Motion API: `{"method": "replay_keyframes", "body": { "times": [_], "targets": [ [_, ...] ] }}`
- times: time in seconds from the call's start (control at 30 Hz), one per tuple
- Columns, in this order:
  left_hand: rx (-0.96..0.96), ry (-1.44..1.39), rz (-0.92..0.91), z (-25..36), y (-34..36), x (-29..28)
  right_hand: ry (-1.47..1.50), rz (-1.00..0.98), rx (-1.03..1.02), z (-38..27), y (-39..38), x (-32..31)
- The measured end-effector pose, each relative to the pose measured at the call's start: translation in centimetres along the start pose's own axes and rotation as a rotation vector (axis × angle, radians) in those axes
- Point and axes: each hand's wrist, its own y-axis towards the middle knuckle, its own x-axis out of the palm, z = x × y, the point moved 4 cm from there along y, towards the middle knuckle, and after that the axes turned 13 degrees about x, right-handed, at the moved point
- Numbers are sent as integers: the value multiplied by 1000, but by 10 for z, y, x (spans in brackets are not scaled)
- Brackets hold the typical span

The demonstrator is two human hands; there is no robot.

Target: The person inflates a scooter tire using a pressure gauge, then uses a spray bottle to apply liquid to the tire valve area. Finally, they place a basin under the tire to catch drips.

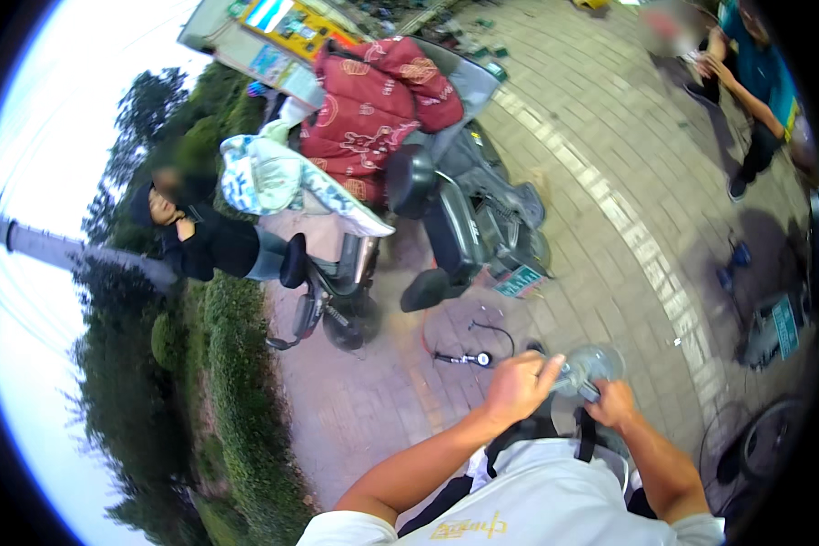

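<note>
Near the lower middle, a rounded grey metallic part [599, 362] with a pale, disc-like outline sits in front of my body; it is blurred and I cannot tell its kind. My left hand [521, 388] is closed at its left side, thumb stretched along a small grey piece. My right hand [613, 403] is closed at the near right side, with a short grey end showing by the fingers. What lies inside either grip is mostly hidden. Beyond my left hand, a pressure gauge [485, 358] with a black hose rests on the paving.
Ahead stands a black scooter [450, 223] with a rear box. Beside it is another scooter [341, 300] draped with a red quilted cover [364, 118]. A person in black [214, 238] is at left, another in teal [757, 82] at upper right. A hedge [237, 391] edges the paving.
</note>
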Motion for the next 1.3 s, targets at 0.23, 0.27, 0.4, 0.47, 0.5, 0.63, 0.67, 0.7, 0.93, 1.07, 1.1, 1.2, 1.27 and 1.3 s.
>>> {"method": "replay_keyframes", "body": {
  "times": [0.23,0.27,0.4,0.47,0.5,0.63,0.67,0.7,0.93,1.07,1.1,1.2,1.27,1.3],
  "targets": [
    [-46,90,49,-61,-5,6,29,-15,68,-45,3,15],
    [-61,100,28,-73,-4,3,16,-31,89,-55,3,18],
    [-46,59,60,-112,-7,-3,-44,-36,128,-83,14,25],
    [-42,34,73,-127,-5,4,-8,-33,132,-87,25,34],
    [-98,-14,39,-141,-6,17,26,-33,184,-82,24,38],
    [-145,-160,-14,-188,-1,21,-51,-111,277,-91,51,64],
    [-146,-127,-153,-200,2,30,-42,-122,306,-78,58,77],
    [-166,-88,-149,-202,-1,24,3,-126,224,-78,66,88],
    [2,-14,-355,-234,29,118,229,-32,421,8,104,160],
    [37,56,-403,-274,22,178,298,-7,432,66,141,218],
    [41,70,-438,-283,24,198,306,41,447,84,150,233],
    [-5,131,-474,-332,17,246,311,43,458,126,191,277],
    [-56,181,-514,-362,14,275,291,51,462,153,216,296],
    [-56,165,-515,-373,19,290,282,73,454,167,229,303]
  ]
}}
